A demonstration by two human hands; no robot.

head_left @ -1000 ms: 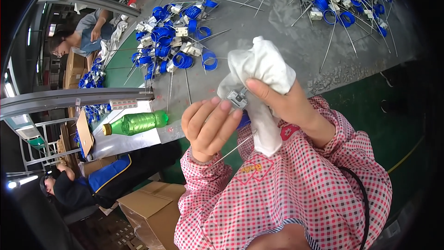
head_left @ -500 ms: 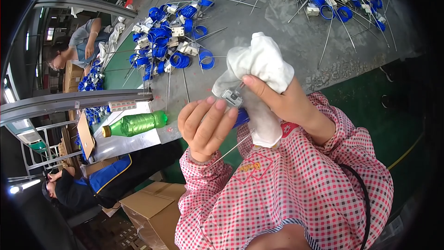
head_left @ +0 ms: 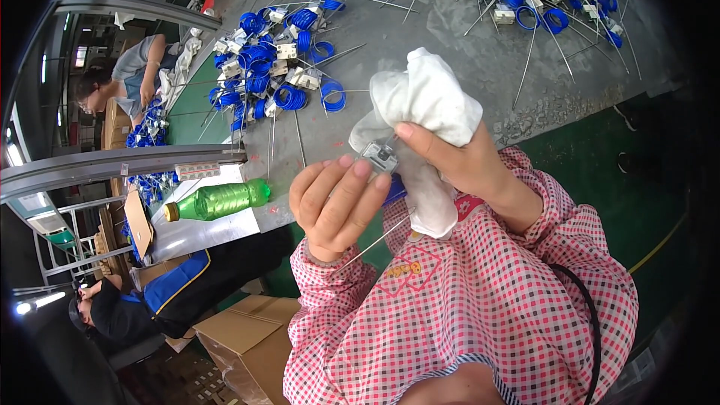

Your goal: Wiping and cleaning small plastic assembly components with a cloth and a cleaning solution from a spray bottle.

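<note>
The right hand point(head_left: 457, 161) grips a bunched white cloth point(head_left: 424, 101), its thumb pressing a small metal part point(head_left: 380, 156) against the cloth. The left hand point(head_left: 334, 206) sits just below the part, fingers curled around it; a thin wire point(head_left: 375, 244) runs down past the palm. Beyond the cloth, blue coils point(head_left: 262, 67) lie heaped on the grey table point(head_left: 480, 67). A green bottle point(head_left: 221, 199) lies to the left of the hands.

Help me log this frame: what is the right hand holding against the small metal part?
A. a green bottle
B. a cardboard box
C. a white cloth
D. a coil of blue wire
C: the right hand has a bunched white cloth pressed by its thumb onto the small metal part, which the left hand also touches.
</note>
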